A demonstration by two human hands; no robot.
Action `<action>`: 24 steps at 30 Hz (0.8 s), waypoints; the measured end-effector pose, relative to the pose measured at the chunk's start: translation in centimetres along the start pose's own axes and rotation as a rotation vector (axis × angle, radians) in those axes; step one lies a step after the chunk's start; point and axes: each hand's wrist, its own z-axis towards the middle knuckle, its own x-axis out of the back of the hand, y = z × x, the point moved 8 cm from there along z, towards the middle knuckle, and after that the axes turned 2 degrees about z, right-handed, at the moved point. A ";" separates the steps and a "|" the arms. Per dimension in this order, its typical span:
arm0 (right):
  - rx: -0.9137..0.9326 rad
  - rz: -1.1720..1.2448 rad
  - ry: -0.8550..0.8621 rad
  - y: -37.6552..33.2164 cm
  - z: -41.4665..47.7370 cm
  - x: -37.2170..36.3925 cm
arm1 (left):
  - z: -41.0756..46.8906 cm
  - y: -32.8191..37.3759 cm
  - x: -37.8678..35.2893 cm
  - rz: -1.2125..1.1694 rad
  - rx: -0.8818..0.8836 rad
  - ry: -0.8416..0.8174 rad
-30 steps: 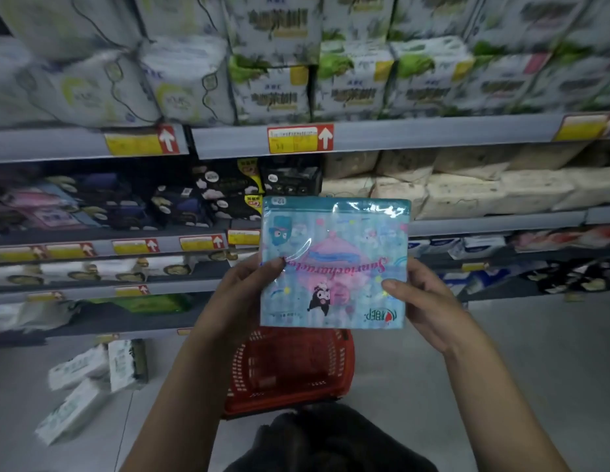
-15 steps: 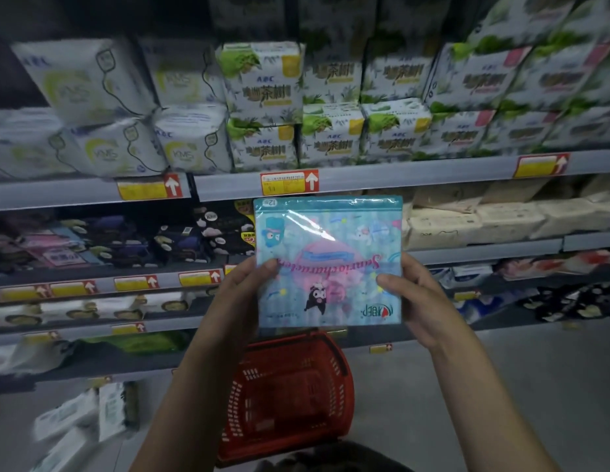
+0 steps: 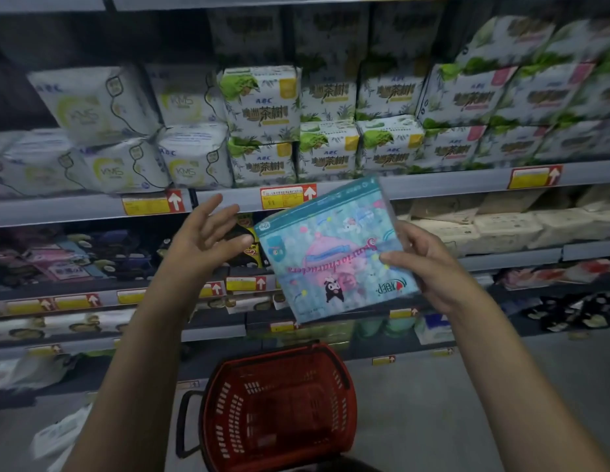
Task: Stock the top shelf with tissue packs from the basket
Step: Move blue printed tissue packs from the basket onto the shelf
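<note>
A flat light-blue tissue pack (image 3: 334, 253) with cartoon prints is held upside down and tilted in front of the shelves. My right hand (image 3: 429, 267) grips its right edge. My left hand (image 3: 208, 236) is off the pack, just left of it, fingers spread. The red plastic basket (image 3: 279, 407) stands on the floor below my hands; its inside looks empty. The high shelf (image 3: 433, 185) carries stacked white and green packs (image 3: 262, 110).
Lower shelves (image 3: 92, 301) hold dark and beige packs behind yellow-red price tags (image 3: 286, 197). A few white packs (image 3: 58, 434) lie on the grey floor at the lower left. Open floor spreads to the right of the basket.
My left hand has let go of the pack and opened. The pack has tilted and risen in my right hand. The view has tipped upward, showing more of the upper shelves.
</note>
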 end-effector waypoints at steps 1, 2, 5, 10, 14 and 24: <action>-0.002 -0.035 -0.023 -0.6 0.2 -0.1 | 0.4 0.4 -0.2 0.057 -0.009 -0.014; -0.009 -0.072 -0.051 -1.1 0.5 -0.3 | 0.7 0.8 -0.4 0.100 -0.014 -0.033; -0.024 -0.229 -0.146 -2.9 1.2 -1.0 | 1.4 1.9 -1.6 0.186 -0.034 -0.130; -0.081 -0.521 -0.319 -4.8 2.2 -2.5 | 1.7 3.2 -4.7 0.218 0.003 -0.399; -0.109 -0.710 -0.438 -5.9 2.6 -3.5 | 1.7 4.2 -5.9 0.195 0.006 -0.454; -0.138 -0.892 -0.558 -7.1 3.8 -4.3 | 2.1 4.6 -7.4 0.088 -0.016 -0.542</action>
